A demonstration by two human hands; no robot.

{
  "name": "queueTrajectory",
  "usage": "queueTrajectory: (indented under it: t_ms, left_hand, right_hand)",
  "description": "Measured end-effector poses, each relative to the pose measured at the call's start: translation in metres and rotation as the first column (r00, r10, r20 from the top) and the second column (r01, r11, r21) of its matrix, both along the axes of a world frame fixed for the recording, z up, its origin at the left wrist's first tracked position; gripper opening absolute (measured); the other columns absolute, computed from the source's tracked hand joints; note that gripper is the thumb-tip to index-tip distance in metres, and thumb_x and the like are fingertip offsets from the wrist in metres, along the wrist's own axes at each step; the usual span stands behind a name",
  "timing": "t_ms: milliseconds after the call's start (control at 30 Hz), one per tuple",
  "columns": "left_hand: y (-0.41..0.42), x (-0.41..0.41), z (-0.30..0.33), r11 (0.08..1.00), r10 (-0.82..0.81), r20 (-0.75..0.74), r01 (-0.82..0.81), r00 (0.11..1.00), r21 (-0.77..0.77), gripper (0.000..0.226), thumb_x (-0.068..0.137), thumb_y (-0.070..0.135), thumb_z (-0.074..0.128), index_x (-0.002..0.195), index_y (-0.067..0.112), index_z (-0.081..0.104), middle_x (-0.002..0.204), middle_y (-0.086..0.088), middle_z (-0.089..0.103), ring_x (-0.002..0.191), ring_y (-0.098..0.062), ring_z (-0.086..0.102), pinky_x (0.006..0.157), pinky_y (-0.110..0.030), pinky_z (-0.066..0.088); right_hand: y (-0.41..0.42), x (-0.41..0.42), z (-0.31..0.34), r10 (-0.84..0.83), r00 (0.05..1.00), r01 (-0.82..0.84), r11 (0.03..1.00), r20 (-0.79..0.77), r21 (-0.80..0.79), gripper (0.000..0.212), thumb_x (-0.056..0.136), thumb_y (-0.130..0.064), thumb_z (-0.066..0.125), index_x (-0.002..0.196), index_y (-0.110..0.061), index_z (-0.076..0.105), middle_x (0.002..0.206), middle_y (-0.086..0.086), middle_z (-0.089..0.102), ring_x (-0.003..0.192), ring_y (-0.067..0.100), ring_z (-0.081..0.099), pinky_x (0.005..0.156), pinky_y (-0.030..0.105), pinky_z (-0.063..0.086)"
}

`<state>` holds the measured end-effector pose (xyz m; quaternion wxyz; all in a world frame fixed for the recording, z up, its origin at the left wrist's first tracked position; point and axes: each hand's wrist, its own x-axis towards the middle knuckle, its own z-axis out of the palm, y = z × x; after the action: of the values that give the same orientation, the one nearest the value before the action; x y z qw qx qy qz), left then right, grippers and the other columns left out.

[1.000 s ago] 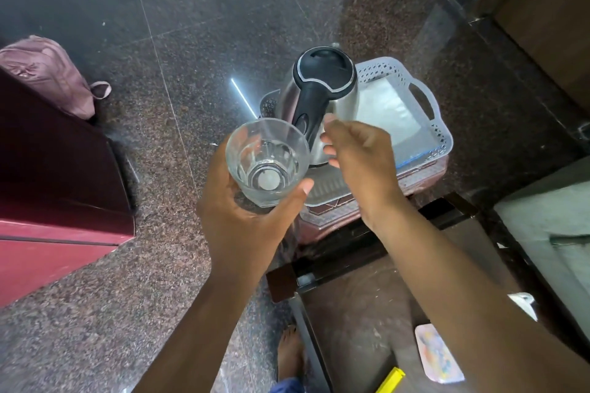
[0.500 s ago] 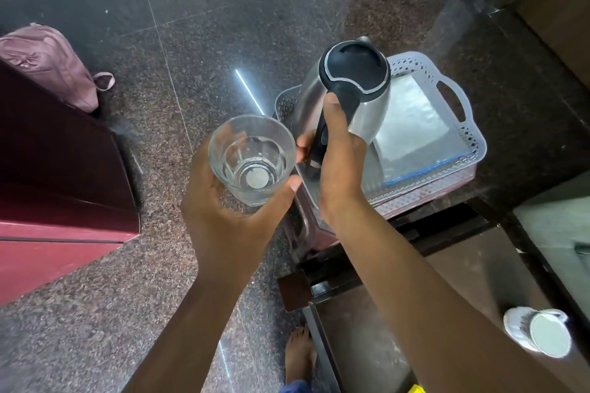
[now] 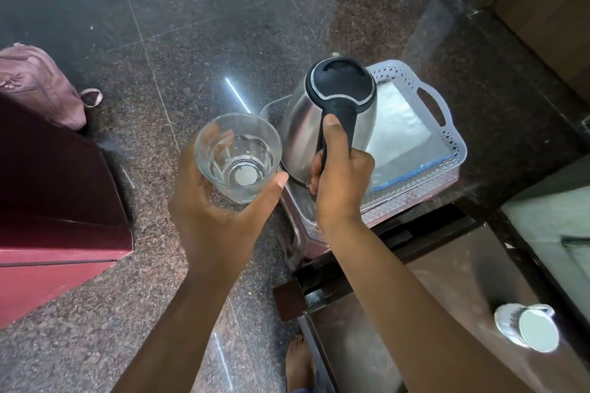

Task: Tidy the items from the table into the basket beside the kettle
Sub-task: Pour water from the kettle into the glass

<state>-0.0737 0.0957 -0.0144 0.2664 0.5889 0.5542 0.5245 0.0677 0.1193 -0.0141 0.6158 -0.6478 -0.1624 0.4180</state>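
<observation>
My left hand holds a clear drinking glass upright, just left of the kettle. My right hand is wrapped around the black handle of the steel kettle, which has a black lid and leans slightly over the left part of the white perforated basket. The basket has cut-out handles and a pale sheet with a blue edge lying flat inside. The kettle's base is hidden behind my right hand.
The basket rests on a pink stool on the speckled granite floor. A dark brown table is at lower right with a white mug lying on it. A red cabinet and a pink bag are at left. My bare foot shows below.
My right hand went from just touching the kettle to gripping its handle. The kettle now leans and looks raised a little. The glass stayed in my left hand, and the view shifted.
</observation>
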Motion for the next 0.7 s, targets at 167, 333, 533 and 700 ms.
queueTrajectory:
  t_ms: [167, 333, 533, 700]
  left_hand:
    - [0.002, 0.002, 0.013, 0.999, -0.036, -0.035, 0.037, 0.999, 0.008, 0.084, 0.076, 0.039, 0.098, 0.145, 0.010, 0.060, 0.135, 0.001, 0.072, 0.124, -0.016, 0.072, 0.103, -0.050, 0.062]
    - [-0.001, 0.021, 0.038, 0.996, -0.079, -0.044, 0.081, 0.996, 0.047, 0.077, 0.077, 0.038, 0.098, 0.141, 0.020, 0.060, 0.130, 0.003, 0.072, 0.120, -0.015, 0.073, 0.100, -0.047, 0.062]
    - [-0.015, 0.071, 0.066, 0.967, -0.236, 0.003, 0.234, 0.972, 0.100, 0.080, 0.079, 0.038, 0.096, 0.144, 0.009, 0.060, 0.134, 0.012, 0.071, 0.123, -0.011, 0.071, 0.104, -0.034, 0.059]
    - [-0.041, 0.119, 0.080, 0.921, -0.380, -0.030, 0.382, 0.924, 0.082, 0.085, 0.078, 0.049, 0.096, 0.145, 0.013, 0.060, 0.135, -0.004, 0.074, 0.129, -0.023, 0.071, 0.111, -0.046, 0.057]
  right_hand:
    - [-0.027, 0.018, 0.028, 0.011, 1.000, -0.013, 0.998, 0.022, 0.063, 0.062, 0.075, -0.064, 0.065, 0.040, -0.016, 0.046, 0.037, -0.001, 0.040, 0.036, 0.017, 0.039, 0.048, 0.025, 0.036]
    - [-0.059, 0.051, 0.070, 0.019, 0.999, -0.026, 0.991, 0.050, 0.131, 0.064, 0.079, -0.061, 0.065, 0.042, -0.013, 0.046, 0.037, 0.002, 0.038, 0.035, 0.017, 0.036, 0.043, 0.021, 0.033]
    - [-0.111, 0.108, 0.111, -0.060, 0.995, 0.046, 0.983, 0.074, 0.176, 0.067, 0.081, -0.058, 0.068, 0.045, -0.006, 0.046, 0.036, 0.005, 0.037, 0.034, 0.018, 0.033, 0.042, 0.023, 0.030]
    - [-0.176, 0.158, 0.137, -0.149, 0.974, 0.120, 0.978, 0.171, 0.172, 0.072, 0.084, -0.056, 0.067, 0.043, -0.003, 0.040, 0.037, 0.008, 0.035, 0.037, 0.020, 0.034, 0.042, 0.024, 0.031]
